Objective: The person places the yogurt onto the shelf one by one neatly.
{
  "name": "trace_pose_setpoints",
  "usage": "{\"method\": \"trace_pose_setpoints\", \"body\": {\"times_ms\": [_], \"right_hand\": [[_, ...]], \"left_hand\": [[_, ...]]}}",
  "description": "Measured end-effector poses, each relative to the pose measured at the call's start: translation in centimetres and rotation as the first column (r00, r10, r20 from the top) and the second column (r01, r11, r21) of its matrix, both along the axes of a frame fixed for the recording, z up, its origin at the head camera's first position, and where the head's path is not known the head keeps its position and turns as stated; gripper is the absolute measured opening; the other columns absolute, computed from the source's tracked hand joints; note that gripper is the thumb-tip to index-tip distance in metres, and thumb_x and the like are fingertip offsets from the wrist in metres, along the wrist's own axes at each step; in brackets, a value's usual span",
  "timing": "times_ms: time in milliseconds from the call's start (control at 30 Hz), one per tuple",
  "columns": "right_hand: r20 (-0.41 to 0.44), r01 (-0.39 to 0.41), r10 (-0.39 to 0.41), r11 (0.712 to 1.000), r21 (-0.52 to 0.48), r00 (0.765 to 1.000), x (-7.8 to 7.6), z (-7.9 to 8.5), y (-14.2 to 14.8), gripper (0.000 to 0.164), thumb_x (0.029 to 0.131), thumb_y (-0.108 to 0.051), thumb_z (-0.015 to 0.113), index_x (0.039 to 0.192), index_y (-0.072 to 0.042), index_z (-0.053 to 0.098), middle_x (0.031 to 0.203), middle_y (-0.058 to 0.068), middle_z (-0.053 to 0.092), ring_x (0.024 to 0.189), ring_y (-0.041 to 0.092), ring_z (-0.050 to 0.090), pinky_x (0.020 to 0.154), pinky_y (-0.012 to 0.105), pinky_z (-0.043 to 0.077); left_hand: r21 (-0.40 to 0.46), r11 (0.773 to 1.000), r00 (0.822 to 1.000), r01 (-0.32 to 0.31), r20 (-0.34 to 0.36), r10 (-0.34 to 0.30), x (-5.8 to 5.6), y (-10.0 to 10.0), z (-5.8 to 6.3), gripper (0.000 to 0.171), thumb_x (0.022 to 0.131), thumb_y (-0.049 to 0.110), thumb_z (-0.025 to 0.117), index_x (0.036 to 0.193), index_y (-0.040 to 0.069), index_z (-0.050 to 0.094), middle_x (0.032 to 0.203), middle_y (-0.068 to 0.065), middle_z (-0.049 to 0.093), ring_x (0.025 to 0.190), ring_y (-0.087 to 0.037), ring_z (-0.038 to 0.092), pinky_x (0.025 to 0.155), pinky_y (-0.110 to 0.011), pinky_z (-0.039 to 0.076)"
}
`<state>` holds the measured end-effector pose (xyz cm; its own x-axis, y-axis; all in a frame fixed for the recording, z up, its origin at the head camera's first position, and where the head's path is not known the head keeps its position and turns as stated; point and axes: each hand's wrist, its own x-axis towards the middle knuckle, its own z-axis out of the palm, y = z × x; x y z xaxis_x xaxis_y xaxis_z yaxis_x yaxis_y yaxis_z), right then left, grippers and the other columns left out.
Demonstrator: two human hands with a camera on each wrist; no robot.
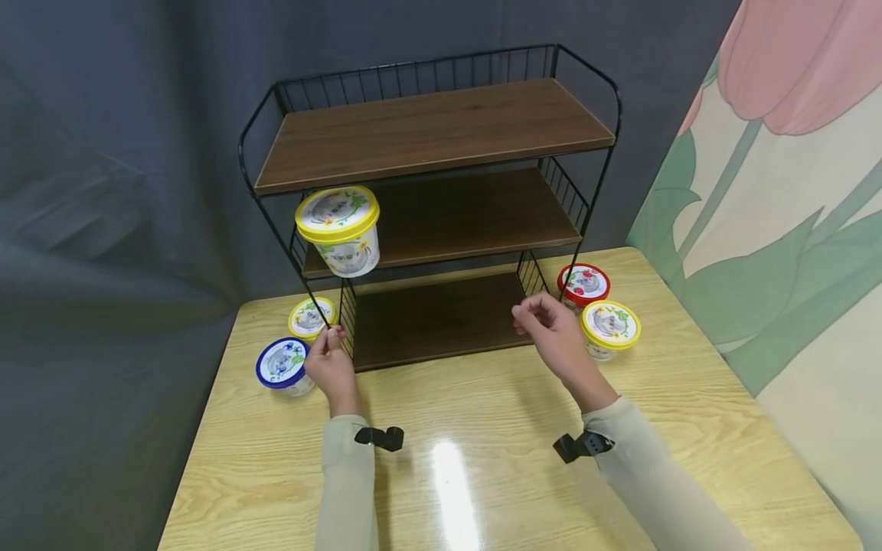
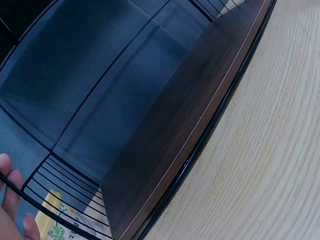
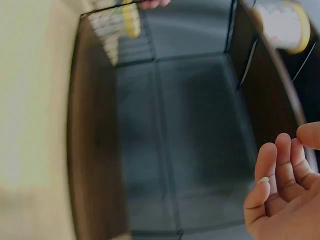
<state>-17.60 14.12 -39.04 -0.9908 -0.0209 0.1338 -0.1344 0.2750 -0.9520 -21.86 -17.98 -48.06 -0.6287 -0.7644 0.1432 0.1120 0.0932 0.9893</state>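
My left hand point(image 1: 334, 370) pinches the thin black front-left post of a three-tier shelf rack point(image 1: 441, 130); in the left wrist view its fingers point(image 2: 11, 192) are around the black wire. My right hand point(image 1: 554, 337) is raised in front of the rack's lower right side, apart from the post. Its fingers point(image 3: 284, 160) are loosely bent and hold nothing. A yellow-lidded tub point(image 1: 339, 229) stands at the left end of the middle shelf. Beside my left hand are a blue-lidded tub point(image 1: 284, 366) and another yellow-lidded tub point(image 1: 311, 317).
To the right of the rack, a red-lidded tub point(image 1: 584, 283) and a yellow-lidded tub point(image 1: 610, 327) stand on the wooden table point(image 1: 524, 474). Dark cloth point(image 1: 124, 191) hangs behind and at the left. A flower-printed panel point(image 1: 792, 191) borders the right side.
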Motion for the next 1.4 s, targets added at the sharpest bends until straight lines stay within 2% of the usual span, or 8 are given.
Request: {"method": "trace_pose_setpoints", "body": {"times_ms": [133, 333, 500, 700, 867, 1167, 1267, 1400], "right_hand": [[0.02, 0.06, -0.062, 0.995, 0.085, 0.998, 0.1, -2.5, 2.7, 0.027, 0.102, -0.027, 0.056, 0.102, -0.001, 0.058, 0.093, 0.006, 0.065, 0.084, 0.009, 0.062, 0.075, 0.021, 0.052], [0.024, 0.157, -0.167, 0.96, 0.234, 0.986, 0.5, -5.0, 7.1, 0.028, 0.102, -0.03, 0.055, 0.102, -0.003, 0.06, 0.092, 0.006, 0.065, 0.076, 0.004, 0.058, 0.065, 0.021, 0.047], [0.05, 0.226, -0.251, 0.93, 0.291, 0.967, 0.7, -6.1, 10.8, 0.033, 0.102, -0.034, 0.053, 0.105, -0.002, 0.06, 0.091, 0.009, 0.065, 0.076, 0.002, 0.056, 0.063, 0.019, 0.046], [0.115, 0.27, -0.32, 0.909, 0.318, 0.94, 1.0, -6.8, 14.0, 0.04, 0.103, -0.043, 0.047, 0.111, -0.005, 0.057, 0.092, -0.007, 0.062, 0.081, 0.0, 0.057, 0.067, 0.02, 0.044], [0.149, 0.274, -0.334, 0.908, 0.318, 0.931, 1.6, -7.6, 15.1, 0.041, 0.102, -0.046, 0.047, 0.111, -0.006, 0.056, 0.086, -0.018, 0.059, 0.079, -0.004, 0.055, 0.066, 0.023, 0.044], [0.144, 0.249, -0.316, 0.902, 0.353, 0.938, 2.5, -9.3, 15.3, 0.042, 0.102, -0.047, 0.048, 0.108, -0.007, 0.058, 0.081, -0.02, 0.059, 0.075, -0.004, 0.054, 0.061, 0.024, 0.044], [0.134, 0.273, -0.336, 0.896, 0.35, 0.932, 2.3, -9.5, 15.5, 0.045, 0.099, -0.051, 0.051, 0.11, -0.008, 0.056, 0.087, -0.013, 0.06, 0.077, -0.003, 0.052, 0.061, 0.023, 0.043], [0.131, 0.313, -0.373, 0.888, 0.337, 0.918, 1.8, -9.6, 15.9, 0.056, 0.096, -0.052, 0.058, 0.123, -0.004, 0.05, 0.113, 0.005, 0.056, 0.089, 0.003, 0.05, 0.065, 0.016, 0.043]], "left_hand": [[-0.003, 1.0, 1.0, -0.003, -0.004, 0.003, 0.0, 0.0, 0.0, 0.017, 0.096, 0.004, 0.062, 0.096, -0.007, 0.075, 0.079, -0.007, 0.073, 0.072, 0.004, 0.061, 0.075, -0.011, 0.046], [0.052, 0.999, 1.0, 0.004, 0.008, -0.005, 0.0, 0.1, -0.1, 0.019, 0.097, 0.006, 0.062, 0.1, -0.008, 0.074, 0.075, 0.007, 0.07, 0.073, 0.005, 0.061, 0.076, -0.011, 0.047], [0.039, 0.999, 1.0, 0.006, -0.005, -0.006, 0.1, 0.1, 0.0, 0.018, 0.096, 0.004, 0.062, 0.099, -0.008, 0.074, 0.073, 0.012, 0.067, 0.072, 0.006, 0.06, 0.075, -0.01, 0.047], [0.027, 1.0, 1.0, 0.013, -0.016, -0.013, 0.1, 0.1, -0.2, 0.017, 0.096, 0.004, 0.062, 0.098, -0.007, 0.075, 0.073, 0.013, 0.066, 0.071, 0.007, 0.06, 0.074, -0.01, 0.047], [0.017, 1.0, 1.0, 0.004, -0.025, -0.004, 0.0, 0.0, -0.2, 0.017, 0.095, 0.005, 0.063, 0.097, -0.007, 0.075, 0.074, 0.009, 0.069, 0.071, 0.006, 0.06, 0.073, -0.01, 0.046], [0.001, 1.0, 1.0, 0.007, -0.007, -0.007, -0.1, 0.1, -0.1, 0.016, 0.096, 0.005, 0.063, 0.095, -0.006, 0.075, 0.073, 0.01, 0.067, 0.073, 0.006, 0.059, 0.075, -0.011, 0.046], [-0.01, 1.0, 1.0, -0.003, -0.015, 0.003, -0.1, 0.1, -0.3, 0.016, 0.095, 0.004, 0.063, 0.094, -0.006, 0.075, 0.071, 0.01, 0.067, 0.073, 0.006, 0.058, 0.075, -0.011, 0.045], [-0.013, 1.0, 1.0, -0.001, -0.013, 0.001, -0.1, 0.0, -0.3, 0.016, 0.095, 0.005, 0.063, 0.095, -0.006, 0.075, 0.072, 0.01, 0.067, 0.074, 0.005, 0.059, 0.075, -0.011, 0.046]]}}
